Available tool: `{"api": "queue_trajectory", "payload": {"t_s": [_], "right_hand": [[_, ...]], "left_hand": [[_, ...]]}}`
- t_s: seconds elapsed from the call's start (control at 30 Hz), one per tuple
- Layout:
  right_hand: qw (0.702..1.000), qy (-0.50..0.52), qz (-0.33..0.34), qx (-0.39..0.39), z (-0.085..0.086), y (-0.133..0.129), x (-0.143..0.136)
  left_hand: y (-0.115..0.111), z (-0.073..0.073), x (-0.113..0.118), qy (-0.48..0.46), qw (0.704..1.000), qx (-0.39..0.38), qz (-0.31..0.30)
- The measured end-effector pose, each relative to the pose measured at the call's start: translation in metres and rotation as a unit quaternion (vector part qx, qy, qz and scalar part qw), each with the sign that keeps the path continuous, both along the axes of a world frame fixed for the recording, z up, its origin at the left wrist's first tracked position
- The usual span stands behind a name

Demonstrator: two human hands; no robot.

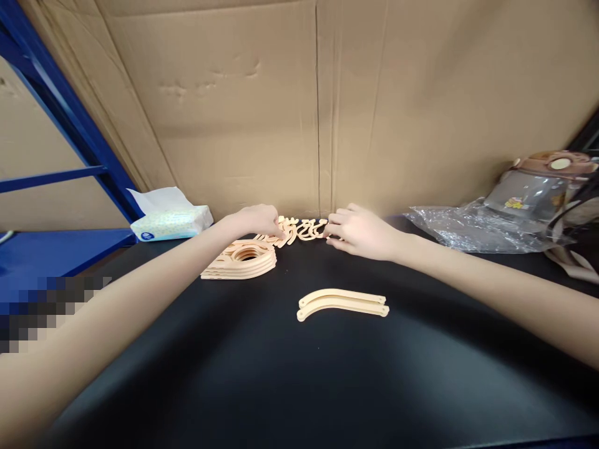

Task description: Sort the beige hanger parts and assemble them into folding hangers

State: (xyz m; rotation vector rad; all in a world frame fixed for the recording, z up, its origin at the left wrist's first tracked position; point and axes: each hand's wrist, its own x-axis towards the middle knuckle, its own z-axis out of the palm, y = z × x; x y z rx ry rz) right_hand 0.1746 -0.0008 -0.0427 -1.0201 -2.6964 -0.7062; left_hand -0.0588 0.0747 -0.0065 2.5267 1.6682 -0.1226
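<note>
At the far side of the black table, my left hand (262, 219) is closed, its bent fingers reaching down into a pile of small cream plastic hooks (306, 231). Whatever its fingertips grip is hidden. My right hand (359, 233) is at the pile's right end, fingers curled and fingertips against the hooks; I cannot make out what they pinch. Below my left wrist lies a stack of cream looped plastic pieces (241, 269), partly covered by the forearm. Nearer to me, two curved cream plastic arms (344, 304) lie side by side, with small holes at their ends.
A tissue pack (173, 222) stands at the back left by a blue metal frame (70, 106). Clear plastic bags (477, 227) and a transparent bottle with a brown lid (528, 190) are at the back right. A cardboard wall (234, 106) closes off the table's (281, 380) far edge.
</note>
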Motion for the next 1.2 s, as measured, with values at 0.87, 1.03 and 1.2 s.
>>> {"api": "queue_trajectory", "payload": {"t_s": [0.87,1.03,1.2], "right_hand": [[0.972,0.22,-0.044,-0.066,-0.025,-0.048,0.021],[0.977,0.191,-0.006,-0.098,-0.028,-0.05,0.021],[0.977,0.183,-0.006,-0.107,-0.029,-0.049,0.02]], "left_hand": [[-0.096,-0.027,0.016,-0.31,0.935,-0.15,-0.082],[-0.109,-0.035,0.019,-0.334,0.922,-0.173,-0.09],[-0.113,-0.04,0.018,-0.277,0.946,-0.115,-0.123]]}}
